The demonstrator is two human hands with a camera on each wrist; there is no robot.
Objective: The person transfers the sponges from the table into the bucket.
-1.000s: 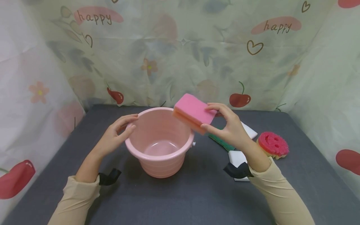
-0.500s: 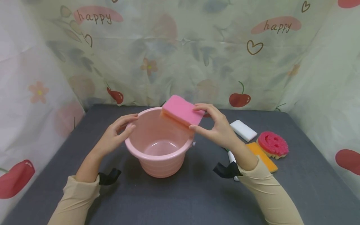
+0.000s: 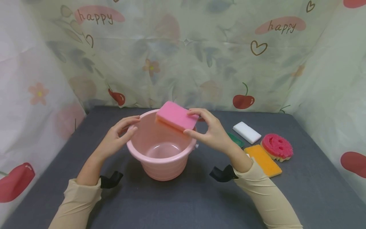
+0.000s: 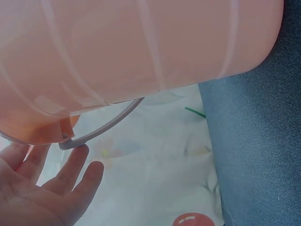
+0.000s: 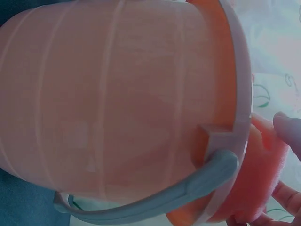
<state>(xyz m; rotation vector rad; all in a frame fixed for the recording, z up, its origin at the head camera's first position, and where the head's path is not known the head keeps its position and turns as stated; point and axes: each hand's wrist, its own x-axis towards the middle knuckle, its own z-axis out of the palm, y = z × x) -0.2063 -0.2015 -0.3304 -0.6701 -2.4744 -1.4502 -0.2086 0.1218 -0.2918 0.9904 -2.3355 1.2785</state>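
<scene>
The right hand (image 3: 213,133) pinches a soft, rectangular pink sponge (image 3: 176,116) over the far rim of a round, ribbed pink plastic bucket (image 3: 161,149). The left hand (image 3: 115,140), fingers relaxed, touches the bucket's left rim on the dark, felt-like counter (image 3: 188,203).

The word "happy" stands in brown handwriting on a pink blotch at the upper left of the printed backdrop cloth (image 3: 183,57), and again on a second pink blotch at its upper right. No other text, label, brand or number is readable on anything in the head or wrist views
</scene>
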